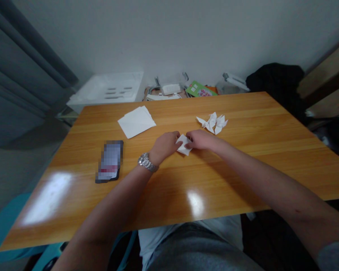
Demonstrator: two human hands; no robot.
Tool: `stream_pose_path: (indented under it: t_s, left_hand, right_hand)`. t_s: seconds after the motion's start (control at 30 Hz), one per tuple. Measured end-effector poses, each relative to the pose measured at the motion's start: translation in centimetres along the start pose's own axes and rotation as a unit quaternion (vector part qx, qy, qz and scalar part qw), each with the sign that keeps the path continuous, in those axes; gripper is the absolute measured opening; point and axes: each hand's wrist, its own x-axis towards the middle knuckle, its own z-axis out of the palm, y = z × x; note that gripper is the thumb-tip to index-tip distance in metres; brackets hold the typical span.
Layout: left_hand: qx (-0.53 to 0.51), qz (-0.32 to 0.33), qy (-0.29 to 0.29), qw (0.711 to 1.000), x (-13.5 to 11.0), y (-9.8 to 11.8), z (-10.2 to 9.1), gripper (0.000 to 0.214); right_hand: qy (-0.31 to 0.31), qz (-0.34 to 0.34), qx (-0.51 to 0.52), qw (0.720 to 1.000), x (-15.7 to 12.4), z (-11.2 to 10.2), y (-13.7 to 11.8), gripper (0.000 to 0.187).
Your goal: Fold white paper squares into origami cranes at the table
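A small folded piece of white paper (184,145) lies on the wooden table (243,177) between both hands. My left hand (164,145), with a metal watch on its wrist, pinches the paper's left side with closed fingers. My right hand (201,139) presses and pinches its right side, fingers curled together. Finished folded paper figures (213,122) sit just beyond my right hand.
A stack of white paper sheets (136,122) lies at the back left of the table. A phone (110,161) rests left of my left wrist. White trays (109,91), clutter and a dark bag (277,81) stand behind the table's far edge.
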Motion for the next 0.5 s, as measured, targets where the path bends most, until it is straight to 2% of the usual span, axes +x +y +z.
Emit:
stream_pose_path:
  t_s: [0.27, 0.5]
  left_hand:
    - [-0.091, 0.040, 0.027, 0.995, 1.0, -0.4, 0.5, 0.023]
    - [-0.078, 0.000, 0.012, 0.997, 0.6, -0.9, 0.3, 0.022]
  right_hand:
    - [-0.043, 0.013, -0.044, 0.998, 0.7, -1.0, -0.6, 0.034]
    - [-0.079, 0.024, -0.043, 0.996, 0.2, -1.4, -0.7, 0.036]
